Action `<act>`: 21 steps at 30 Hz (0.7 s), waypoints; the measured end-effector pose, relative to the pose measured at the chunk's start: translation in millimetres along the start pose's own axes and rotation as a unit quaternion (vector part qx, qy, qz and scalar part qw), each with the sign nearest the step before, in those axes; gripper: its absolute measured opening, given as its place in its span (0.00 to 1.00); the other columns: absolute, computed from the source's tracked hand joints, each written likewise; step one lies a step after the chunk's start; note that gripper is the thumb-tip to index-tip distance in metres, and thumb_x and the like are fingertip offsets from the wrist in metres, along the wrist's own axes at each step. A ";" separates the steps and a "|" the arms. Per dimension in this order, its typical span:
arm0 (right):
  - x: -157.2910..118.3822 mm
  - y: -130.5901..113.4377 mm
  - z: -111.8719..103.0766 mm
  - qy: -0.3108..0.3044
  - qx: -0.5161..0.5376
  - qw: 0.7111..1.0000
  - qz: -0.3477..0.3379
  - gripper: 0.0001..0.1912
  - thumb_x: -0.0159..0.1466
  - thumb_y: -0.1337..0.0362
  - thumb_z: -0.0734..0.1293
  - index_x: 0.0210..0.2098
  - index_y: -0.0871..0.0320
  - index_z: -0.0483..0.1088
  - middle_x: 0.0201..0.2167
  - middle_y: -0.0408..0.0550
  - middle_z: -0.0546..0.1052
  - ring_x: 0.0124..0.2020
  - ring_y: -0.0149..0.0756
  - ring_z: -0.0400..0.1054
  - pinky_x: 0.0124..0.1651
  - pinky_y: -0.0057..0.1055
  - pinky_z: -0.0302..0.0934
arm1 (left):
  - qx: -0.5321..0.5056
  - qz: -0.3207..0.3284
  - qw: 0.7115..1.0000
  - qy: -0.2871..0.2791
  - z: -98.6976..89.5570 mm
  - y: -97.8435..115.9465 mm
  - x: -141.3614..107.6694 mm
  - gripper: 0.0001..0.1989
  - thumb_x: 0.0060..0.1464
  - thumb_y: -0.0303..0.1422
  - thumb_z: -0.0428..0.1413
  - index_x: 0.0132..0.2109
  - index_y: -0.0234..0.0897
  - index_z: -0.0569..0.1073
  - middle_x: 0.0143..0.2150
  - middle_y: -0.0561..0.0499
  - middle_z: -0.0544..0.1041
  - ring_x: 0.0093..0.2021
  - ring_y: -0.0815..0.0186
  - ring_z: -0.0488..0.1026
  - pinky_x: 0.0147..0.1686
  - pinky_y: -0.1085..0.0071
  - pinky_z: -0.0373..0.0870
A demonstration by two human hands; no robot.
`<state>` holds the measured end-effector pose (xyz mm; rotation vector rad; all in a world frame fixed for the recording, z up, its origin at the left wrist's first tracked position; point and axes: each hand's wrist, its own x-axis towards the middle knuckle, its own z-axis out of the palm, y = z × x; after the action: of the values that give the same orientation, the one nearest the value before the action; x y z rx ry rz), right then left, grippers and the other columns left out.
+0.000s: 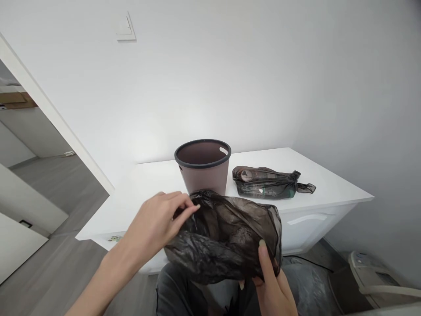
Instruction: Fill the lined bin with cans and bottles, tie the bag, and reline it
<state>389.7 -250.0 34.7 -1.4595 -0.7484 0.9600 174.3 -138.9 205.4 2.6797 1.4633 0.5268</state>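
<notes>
The bag (226,241) hides the bin's (206,176) base and part of my right hand (274,287); the edge crops my left forearm (113,270) and legs (173,289).

The bin (210,181) stands on the cabinet (158,177), before the wall (210,79), with a tied bag (263,184) lying to its right. In front of the bin, the held bag (226,237) spans left hand (167,215) to right hand (271,278).

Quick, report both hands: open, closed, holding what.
Left hand: closed, thumb and finger pinching the black trash bag at its edge.
Right hand: closed on the same bag's right side.
</notes>
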 end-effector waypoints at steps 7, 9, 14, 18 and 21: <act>2.0 -18.5 13.5 0.018 0.019 0.999 0.047 0.38 0.59 0.40 0.74 0.58 0.62 0.78 0.51 0.54 0.84 0.63 0.56 0.72 0.59 0.39 0.72 | 0.028 -0.051 0.971 0.231 -10.6 2.2 2.2 0.16 0.68 0.49 0.54 0.44 0.43 0.79 0.29 0.54 0.78 0.25 0.67 0.70 0.27 0.70 0.62; 1.0 -23.1 13.1 0.018 0.016 0.999 0.047 0.37 0.56 0.41 0.77 0.56 0.62 0.79 0.50 0.54 0.84 0.62 0.56 0.74 0.57 0.38 0.73 | 0.030 -0.065 0.960 0.272 -13.6 -4.4 1.8 0.16 0.66 0.49 0.56 0.43 0.43 0.79 0.28 0.55 0.78 0.26 0.67 0.72 0.28 0.71 0.63; -0.5 -25.4 11.3 0.013 0.023 0.999 0.048 0.36 0.54 0.43 0.79 0.55 0.60 0.79 0.46 0.54 0.85 0.54 0.55 0.79 0.49 0.37 0.76 | 0.086 -0.114 0.937 0.320 -26.5 -24.0 3.5 0.16 0.67 0.50 0.55 0.44 0.44 0.78 0.28 0.54 0.76 0.28 0.63 0.76 0.30 0.68 0.67; -0.4 -23.5 13.4 0.007 0.023 0.999 0.045 0.36 0.54 0.43 0.79 0.54 0.60 0.79 0.46 0.54 0.85 0.52 0.54 0.79 0.49 0.37 0.76 | 0.114 -0.063 0.919 0.371 -31.9 -12.6 1.5 0.11 0.67 0.43 0.55 0.49 0.47 0.79 0.37 0.49 0.78 0.39 0.57 0.78 0.38 0.62 0.74; -1.3 -23.7 16.5 -0.016 0.025 0.999 0.036 0.35 0.54 0.43 0.79 0.52 0.60 0.80 0.47 0.55 0.85 0.53 0.55 0.78 0.51 0.38 0.75 | 0.033 0.103 0.961 0.254 -24.7 8.9 -5.9 0.09 0.66 0.38 0.55 0.48 0.50 0.80 0.40 0.49 0.79 0.40 0.59 0.78 0.41 0.63 0.77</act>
<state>376.3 -240.7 58.7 -1.4389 -0.6924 1.0522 170.9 -151.7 228.9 2.9051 1.3038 1.2837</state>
